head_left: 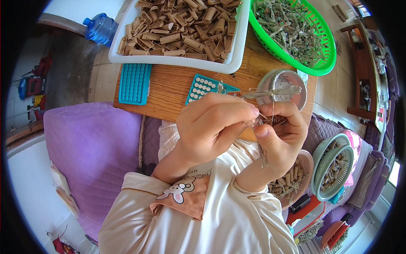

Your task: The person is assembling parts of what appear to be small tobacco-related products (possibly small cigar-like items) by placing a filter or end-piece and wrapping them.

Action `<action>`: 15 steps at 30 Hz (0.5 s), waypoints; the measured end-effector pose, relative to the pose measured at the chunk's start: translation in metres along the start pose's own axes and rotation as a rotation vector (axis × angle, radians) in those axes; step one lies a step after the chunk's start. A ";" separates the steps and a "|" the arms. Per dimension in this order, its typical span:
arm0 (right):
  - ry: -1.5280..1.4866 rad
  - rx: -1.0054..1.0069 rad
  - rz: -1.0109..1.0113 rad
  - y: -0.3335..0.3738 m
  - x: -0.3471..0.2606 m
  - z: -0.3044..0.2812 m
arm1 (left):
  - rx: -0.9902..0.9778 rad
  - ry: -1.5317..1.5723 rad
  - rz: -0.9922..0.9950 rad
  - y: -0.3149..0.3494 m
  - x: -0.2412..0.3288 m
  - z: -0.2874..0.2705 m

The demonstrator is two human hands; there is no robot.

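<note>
In front of my chest, both hands work close together on a bundle of thin, clear wire (279, 91), probably a coiled string of lights. My left hand (211, 122) pinches a strand between thumb and forefinger. Thumb and bent fingers of my right hand (283, 135) close on the wire beside it, and loose strands loop between the fingertips. The bundle's far end sticks out over a round, clear tub (302, 96). Beyond my left hand, a teal tray (228, 87) carries rows of white discs (204, 86); my hand partly hides it.
A white bin (177, 63) of brown plastic shells (169, 40) and a green basket (331, 51) of wire bundles stand at the wooden table's (165, 93) far side. Another teal tray (134, 84) lies left. Right of me are a pink basket (310, 165) and grey-green baskets (315, 180).
</note>
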State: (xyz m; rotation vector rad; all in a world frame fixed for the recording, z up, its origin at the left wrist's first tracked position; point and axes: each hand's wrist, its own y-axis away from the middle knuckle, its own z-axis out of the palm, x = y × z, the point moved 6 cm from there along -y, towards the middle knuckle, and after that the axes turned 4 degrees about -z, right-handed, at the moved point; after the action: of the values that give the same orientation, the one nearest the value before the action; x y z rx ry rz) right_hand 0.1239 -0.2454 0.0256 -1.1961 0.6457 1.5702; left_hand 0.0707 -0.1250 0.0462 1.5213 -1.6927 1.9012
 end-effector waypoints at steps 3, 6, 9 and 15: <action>-0.130 -0.030 0.063 0.001 0.003 0.001 | 0.000 0.019 -0.011 -0.001 -0.003 0.000; -0.183 -0.064 0.087 0.002 0.005 -0.001 | 0.006 0.038 -0.027 -0.002 -0.004 -0.001; -0.179 -0.120 0.110 0.004 0.007 -0.005 | 0.032 0.030 -0.031 0.002 -0.003 -0.002; -0.266 -0.133 0.061 0.000 0.006 0.000 | 0.133 -0.180 0.272 0.011 0.005 -0.007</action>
State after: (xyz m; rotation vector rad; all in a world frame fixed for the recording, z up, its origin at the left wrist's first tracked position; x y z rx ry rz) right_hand 0.1244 -0.2431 0.0195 -1.0463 0.4127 1.8084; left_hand 0.0570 -0.1257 0.0438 1.6247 -1.9758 2.1014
